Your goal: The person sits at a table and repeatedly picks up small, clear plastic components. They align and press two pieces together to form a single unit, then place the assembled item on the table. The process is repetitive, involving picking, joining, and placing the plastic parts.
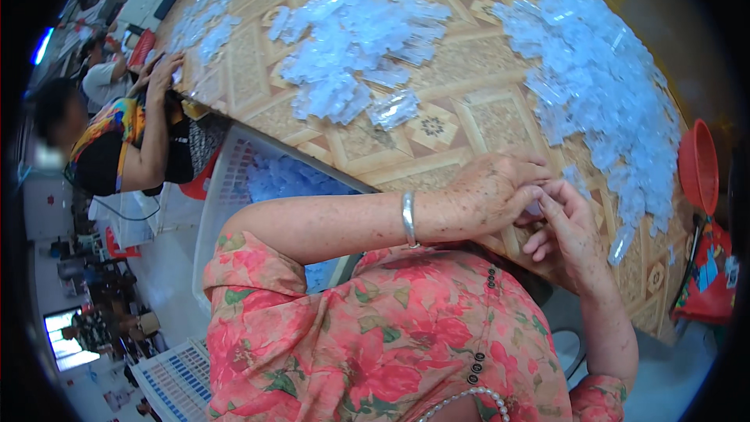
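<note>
My left hand (488, 191), with a silver bangle (408, 219) on its wrist, meets my right hand (574, 227) over the table's near edge. Between their fingertips is a small, pale, translucent plastic piece (534, 208), mostly covered by the fingers. Thumb and fingers of both hands are pinched together on it. Beyond my hands lies a heap of clear bluish plastic pieces (351, 47). A larger heap of similar pieces (601, 78) spreads along the right side. One shiny clear piece (393, 109) rests at the near edge of the middle heap.
A pale plastic crate (223, 187) holding more pieces stands below the patterned table (469, 133). A red bowl (699, 168) and a red bag (707, 277) are at the right edge. Another person (117, 141) sits at the left, hands over a smaller scatter of pieces (207, 19).
</note>
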Motion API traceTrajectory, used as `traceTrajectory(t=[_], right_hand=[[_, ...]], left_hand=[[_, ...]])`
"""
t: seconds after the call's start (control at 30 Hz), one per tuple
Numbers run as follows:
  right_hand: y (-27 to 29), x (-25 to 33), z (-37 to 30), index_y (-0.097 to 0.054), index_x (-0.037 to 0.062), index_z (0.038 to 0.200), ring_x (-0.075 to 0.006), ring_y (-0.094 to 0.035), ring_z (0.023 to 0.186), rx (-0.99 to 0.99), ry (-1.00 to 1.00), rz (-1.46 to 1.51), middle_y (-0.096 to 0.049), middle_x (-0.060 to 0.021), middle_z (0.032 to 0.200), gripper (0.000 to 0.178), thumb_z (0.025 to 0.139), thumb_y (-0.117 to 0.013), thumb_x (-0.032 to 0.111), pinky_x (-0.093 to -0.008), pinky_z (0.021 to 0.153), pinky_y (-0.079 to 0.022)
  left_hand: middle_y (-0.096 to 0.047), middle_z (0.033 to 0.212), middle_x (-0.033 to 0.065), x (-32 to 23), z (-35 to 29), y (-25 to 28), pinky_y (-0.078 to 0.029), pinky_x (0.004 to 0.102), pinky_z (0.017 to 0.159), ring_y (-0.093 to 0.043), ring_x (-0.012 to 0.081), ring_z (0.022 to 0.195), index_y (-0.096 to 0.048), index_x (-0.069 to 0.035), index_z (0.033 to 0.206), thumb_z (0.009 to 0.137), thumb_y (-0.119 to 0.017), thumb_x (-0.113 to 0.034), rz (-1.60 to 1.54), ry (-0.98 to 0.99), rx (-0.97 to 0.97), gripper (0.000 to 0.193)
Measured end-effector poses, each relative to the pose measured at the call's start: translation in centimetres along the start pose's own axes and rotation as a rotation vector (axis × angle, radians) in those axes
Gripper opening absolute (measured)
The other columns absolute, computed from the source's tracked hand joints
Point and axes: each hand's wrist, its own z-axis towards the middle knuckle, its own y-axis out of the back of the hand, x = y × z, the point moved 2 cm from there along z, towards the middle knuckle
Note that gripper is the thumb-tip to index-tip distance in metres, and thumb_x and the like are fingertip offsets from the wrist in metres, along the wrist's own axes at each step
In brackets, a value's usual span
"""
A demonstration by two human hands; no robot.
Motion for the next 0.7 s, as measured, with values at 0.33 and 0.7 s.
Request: traceTrajectory(t=[0.33,0.7], right_hand=[[0.4,-0.1,1.3,-0.052,0.0043,0.119,-0.0200,-0.075,0.066,0.036,-0.102,0.033,-0.072,-0.0171,0.094,0.034,0.104,-0.064,0.032,-0.0250,0.047,-0.058],[1.0,0.1,2.4,-0.048,0.0026,0.114,-0.0255,-0.078,0.073,0.129,-0.106,0.120,-0.074,-0.0196,0.092,0.037,0.100,-0.071,0.027,-0.0283,0.046,-0.062]], left_hand=[[-0.068,0.123,0.0220,1.2,0.3,0.5,-0.044,0.0452,0.114,-0.060,0.0395,0.127,-0.061,0.002,0.132,0.097,-0.058,-0.014,-0.344,0.117,0.129,0.039],[-0.057,0.124,0.0203,1.5,0.6,0.2,-0.042,0.0494,0.108,-0.049,0.0413,0.127,-0.056,-0.003,0.130,0.100,-0.056,-0.018,-0.313,0.057,0.181,0.033]])
